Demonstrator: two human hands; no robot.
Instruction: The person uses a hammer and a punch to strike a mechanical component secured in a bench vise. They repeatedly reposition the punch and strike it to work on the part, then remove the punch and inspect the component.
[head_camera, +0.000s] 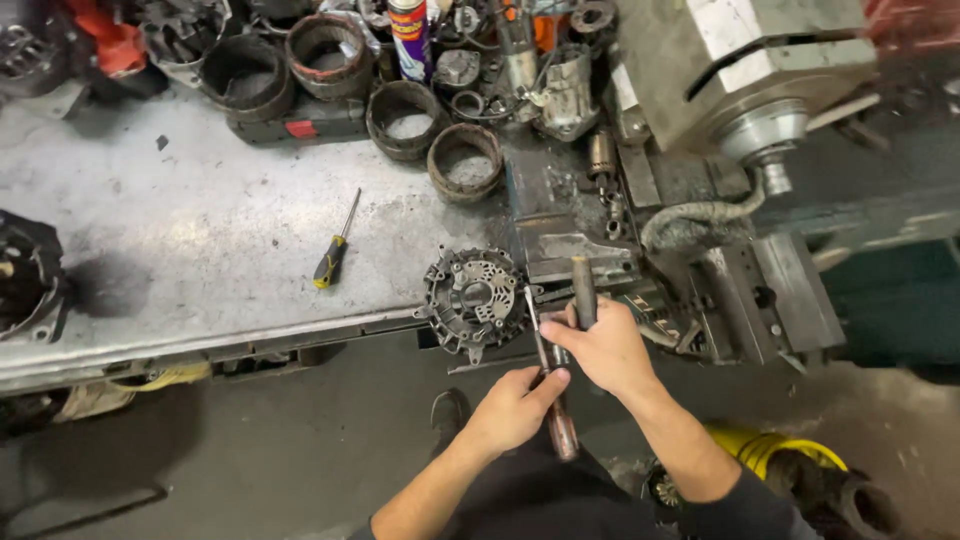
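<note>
My right hand (605, 347) grips a dark metal rod (583, 290) that stands upright above the fist. My left hand (512, 408) holds a long tool with a reddish-brown handle (562, 430) whose thin metal shaft (533, 315) points up toward a round, dark alternator housing (473, 298). The housing lies at the front edge of the grey metal workbench (200, 240), just left of both hands. The shaft tip is close to the housing's right side; I cannot tell if it touches.
A yellow-and-black screwdriver (334, 248) lies on the bench. Several stator rings (464, 160) and a spray can (409, 35) crowd the back. A lathe (740, 90) and its carriage (760, 290) stand right. Yellow hose (770, 448) lies on the floor.
</note>
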